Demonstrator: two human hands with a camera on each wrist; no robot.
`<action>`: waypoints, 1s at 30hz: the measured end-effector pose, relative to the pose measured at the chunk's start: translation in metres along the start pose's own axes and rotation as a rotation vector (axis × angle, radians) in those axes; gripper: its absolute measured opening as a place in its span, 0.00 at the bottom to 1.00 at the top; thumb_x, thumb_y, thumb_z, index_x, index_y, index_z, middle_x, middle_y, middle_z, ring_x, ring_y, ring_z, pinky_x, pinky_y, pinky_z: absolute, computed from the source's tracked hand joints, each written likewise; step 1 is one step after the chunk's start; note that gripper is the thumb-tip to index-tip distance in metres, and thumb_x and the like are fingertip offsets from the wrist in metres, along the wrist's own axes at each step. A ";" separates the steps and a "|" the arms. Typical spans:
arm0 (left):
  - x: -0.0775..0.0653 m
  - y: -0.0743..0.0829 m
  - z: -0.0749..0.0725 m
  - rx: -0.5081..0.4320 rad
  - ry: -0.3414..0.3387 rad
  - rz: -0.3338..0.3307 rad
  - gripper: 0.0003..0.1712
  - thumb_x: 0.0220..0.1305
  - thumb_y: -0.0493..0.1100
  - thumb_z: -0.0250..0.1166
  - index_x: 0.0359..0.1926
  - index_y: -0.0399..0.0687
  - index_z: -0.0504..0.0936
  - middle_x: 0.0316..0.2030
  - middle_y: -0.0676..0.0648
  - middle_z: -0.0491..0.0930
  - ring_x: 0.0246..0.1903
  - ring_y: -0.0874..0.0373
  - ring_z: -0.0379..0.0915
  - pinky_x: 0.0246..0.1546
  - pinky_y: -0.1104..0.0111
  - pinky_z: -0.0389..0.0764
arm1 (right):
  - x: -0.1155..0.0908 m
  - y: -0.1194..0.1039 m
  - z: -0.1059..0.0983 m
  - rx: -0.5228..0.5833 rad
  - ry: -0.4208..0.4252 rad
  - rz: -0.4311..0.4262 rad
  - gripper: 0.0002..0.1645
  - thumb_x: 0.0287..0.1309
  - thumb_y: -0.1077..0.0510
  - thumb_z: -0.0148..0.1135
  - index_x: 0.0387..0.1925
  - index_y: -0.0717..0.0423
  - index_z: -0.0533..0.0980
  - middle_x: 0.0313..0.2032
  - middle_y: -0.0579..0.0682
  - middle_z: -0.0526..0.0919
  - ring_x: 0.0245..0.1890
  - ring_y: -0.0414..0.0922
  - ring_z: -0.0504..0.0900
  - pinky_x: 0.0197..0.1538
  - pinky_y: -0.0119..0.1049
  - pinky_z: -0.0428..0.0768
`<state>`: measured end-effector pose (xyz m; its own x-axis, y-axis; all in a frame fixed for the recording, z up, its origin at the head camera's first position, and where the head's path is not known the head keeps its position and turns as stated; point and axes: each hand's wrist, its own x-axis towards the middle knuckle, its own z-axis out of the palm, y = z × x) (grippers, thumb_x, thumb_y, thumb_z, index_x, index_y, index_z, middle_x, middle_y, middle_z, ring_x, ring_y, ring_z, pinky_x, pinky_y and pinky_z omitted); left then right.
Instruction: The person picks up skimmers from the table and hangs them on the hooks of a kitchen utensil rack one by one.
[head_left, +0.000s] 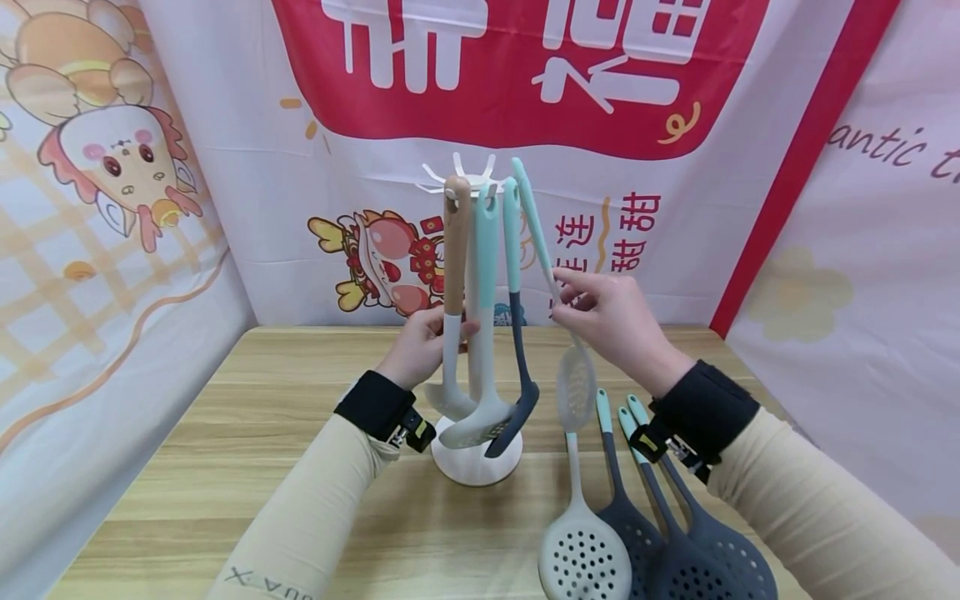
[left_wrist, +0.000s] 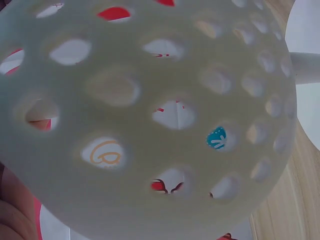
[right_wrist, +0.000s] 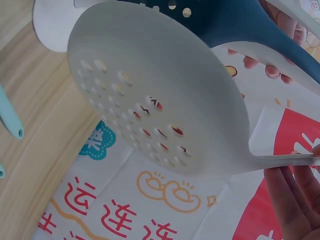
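A white utensil stand with a round base (head_left: 476, 473) and a ring of hooks (head_left: 459, 167) stands on the table. My left hand (head_left: 414, 348) grips its white pole (head_left: 473, 358), partly behind a brown-handled ladle (head_left: 453, 267). Beside that ladle hang a pale skimmer with a mint handle (head_left: 487, 250) and a dark utensil (head_left: 521, 342). My right hand (head_left: 617, 321) pinches the handle of another pale skimmer (right_wrist: 205, 75), held upright right of the stand, head down, its mint end near the hooks. A perforated pale head (left_wrist: 150, 215) fills most of the left wrist view.
At the front right of the wooden table (head_left: 225, 442) lie a pale skimmer (head_left: 587, 533) and several dark utensils with mint handles, among them a dark skimmer (head_left: 690, 558). A printed cloth (head_left: 247, 167) hangs behind the table and along both sides.
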<state>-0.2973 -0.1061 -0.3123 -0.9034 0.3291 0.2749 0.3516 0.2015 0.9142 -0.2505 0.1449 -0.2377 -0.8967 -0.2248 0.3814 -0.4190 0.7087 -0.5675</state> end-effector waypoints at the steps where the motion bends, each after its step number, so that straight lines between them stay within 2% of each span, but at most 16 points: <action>1: 0.000 0.000 0.000 -0.004 0.000 -0.001 0.23 0.70 0.40 0.60 0.63 0.35 0.75 0.59 0.33 0.76 0.56 0.38 0.76 0.55 0.45 0.79 | 0.000 0.000 0.002 0.008 -0.001 0.001 0.28 0.64 0.61 0.63 0.65 0.52 0.73 0.40 0.57 0.85 0.38 0.50 0.85 0.49 0.50 0.85; 9: 0.000 -0.001 0.000 -0.005 0.004 -0.004 0.22 0.70 0.39 0.60 0.63 0.35 0.76 0.60 0.33 0.76 0.56 0.38 0.76 0.54 0.47 0.80 | 0.003 0.002 0.009 0.026 0.016 -0.036 0.27 0.64 0.63 0.61 0.65 0.54 0.74 0.39 0.57 0.86 0.37 0.49 0.86 0.47 0.47 0.86; 15: 0.000 -0.001 0.000 -0.011 0.004 -0.001 0.23 0.70 0.41 0.60 0.62 0.35 0.76 0.59 0.33 0.76 0.56 0.38 0.76 0.55 0.47 0.79 | 0.003 0.003 0.007 0.035 0.021 -0.029 0.27 0.63 0.63 0.61 0.65 0.54 0.74 0.39 0.57 0.85 0.37 0.49 0.85 0.47 0.48 0.86; 23: -0.001 -0.002 0.001 -0.011 0.006 0.008 0.23 0.70 0.41 0.60 0.62 0.35 0.76 0.59 0.33 0.76 0.57 0.38 0.76 0.54 0.49 0.80 | -0.001 0.006 0.010 -0.040 0.033 -0.069 0.28 0.62 0.63 0.62 0.64 0.54 0.74 0.37 0.56 0.86 0.34 0.47 0.85 0.40 0.44 0.86; 30: 0.000 -0.002 0.001 -0.025 0.009 0.020 0.22 0.69 0.40 0.61 0.61 0.33 0.77 0.58 0.32 0.77 0.56 0.38 0.76 0.53 0.49 0.81 | -0.002 0.006 0.015 -0.020 0.037 -0.090 0.28 0.62 0.64 0.61 0.64 0.55 0.74 0.38 0.56 0.87 0.35 0.48 0.86 0.40 0.43 0.86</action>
<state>-0.2977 -0.1052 -0.3142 -0.8985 0.3241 0.2962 0.3636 0.1714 0.9156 -0.2535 0.1394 -0.2522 -0.8494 -0.2639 0.4571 -0.4947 0.7001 -0.5150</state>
